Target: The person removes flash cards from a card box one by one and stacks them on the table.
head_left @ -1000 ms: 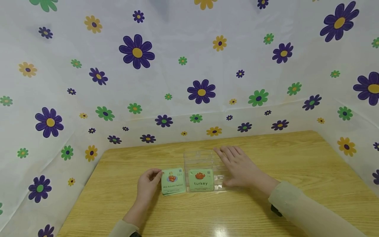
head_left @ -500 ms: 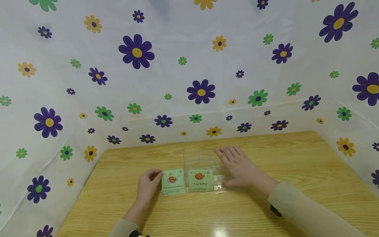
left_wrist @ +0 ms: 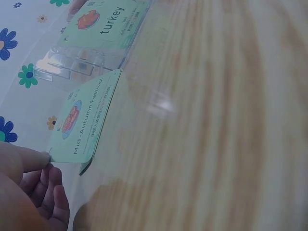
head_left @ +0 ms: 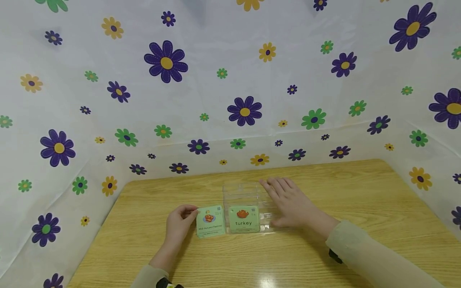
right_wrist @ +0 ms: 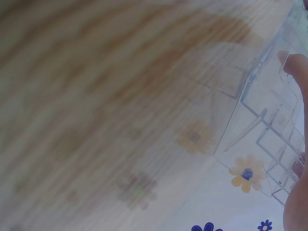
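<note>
My left hand [head_left: 179, 224] pinches the left edge of a green flash card [head_left: 210, 222] reading "Mid-Autumn Festival", with a picture of food on a plate. In the left wrist view, a darker edge shows under this card [left_wrist: 79, 122], and the thumb is on its corner. Beside it, a "turkey" flash card [head_left: 244, 220] leans on the lowest tier of a clear plastic stepped rack [head_left: 240, 191]. My right hand [head_left: 291, 202] rests over the right part of the rack, fingers extended towards its back and thumb near its front. The right wrist view shows the thumb [right_wrist: 297, 67] against the clear plastic.
The rack stands on a wood-grain table [head_left: 223, 260], which reflects light near its front. A white flower-print cloth [head_left: 201, 92] rises behind the table and along both sides.
The Mid-Autumn Festival card has tilted very slightly in my left hand, and less of the dark edge below it shows in the head view. My right hand stays in place on the rack.
</note>
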`<state>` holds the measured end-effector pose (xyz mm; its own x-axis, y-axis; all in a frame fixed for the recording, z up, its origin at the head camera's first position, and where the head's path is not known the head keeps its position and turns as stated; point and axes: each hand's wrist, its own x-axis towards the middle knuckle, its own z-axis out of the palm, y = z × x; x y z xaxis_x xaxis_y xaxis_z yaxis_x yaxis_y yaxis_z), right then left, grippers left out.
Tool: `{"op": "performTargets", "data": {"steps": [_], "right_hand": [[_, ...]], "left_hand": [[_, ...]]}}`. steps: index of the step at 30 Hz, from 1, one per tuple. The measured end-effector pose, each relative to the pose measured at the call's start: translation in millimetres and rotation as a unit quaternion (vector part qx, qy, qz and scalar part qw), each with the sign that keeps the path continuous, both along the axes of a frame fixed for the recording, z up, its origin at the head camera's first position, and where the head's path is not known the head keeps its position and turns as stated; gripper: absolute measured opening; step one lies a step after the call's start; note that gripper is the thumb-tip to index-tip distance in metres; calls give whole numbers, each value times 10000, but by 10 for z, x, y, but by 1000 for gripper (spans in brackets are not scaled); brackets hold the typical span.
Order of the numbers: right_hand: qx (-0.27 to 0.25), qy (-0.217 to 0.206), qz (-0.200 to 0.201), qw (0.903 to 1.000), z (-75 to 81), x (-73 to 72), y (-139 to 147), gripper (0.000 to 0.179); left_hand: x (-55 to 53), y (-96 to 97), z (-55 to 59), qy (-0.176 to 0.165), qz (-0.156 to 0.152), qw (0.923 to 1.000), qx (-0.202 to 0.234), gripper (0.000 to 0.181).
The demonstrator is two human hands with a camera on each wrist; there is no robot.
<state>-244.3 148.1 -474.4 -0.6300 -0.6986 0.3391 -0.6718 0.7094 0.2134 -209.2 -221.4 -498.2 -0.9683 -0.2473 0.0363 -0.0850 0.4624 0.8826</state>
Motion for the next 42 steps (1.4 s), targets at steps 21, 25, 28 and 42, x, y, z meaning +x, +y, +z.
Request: {"op": "performTargets", "data": {"steps": [21, 25, 28, 42], "right_hand": [[41, -66, -73, 9999, 7, 4, -5, 125], [46, -65, -68, 9999, 6, 8, -7, 125], [2, -54, -54, 10000, 5, 10, -5, 125], [40, -42, -103, 9999, 10, 13, -14, 126]], "left_hand": [[-60, -12, -11, 44, -19, 9994, -352, 12], [-67, -31, -19, 23, -55, 9991, -430, 11], [-66, -37, -16, 6, -63, 9991, -417, 12], [-43, -14, 41, 114, 93, 9997, -215, 16]]}}
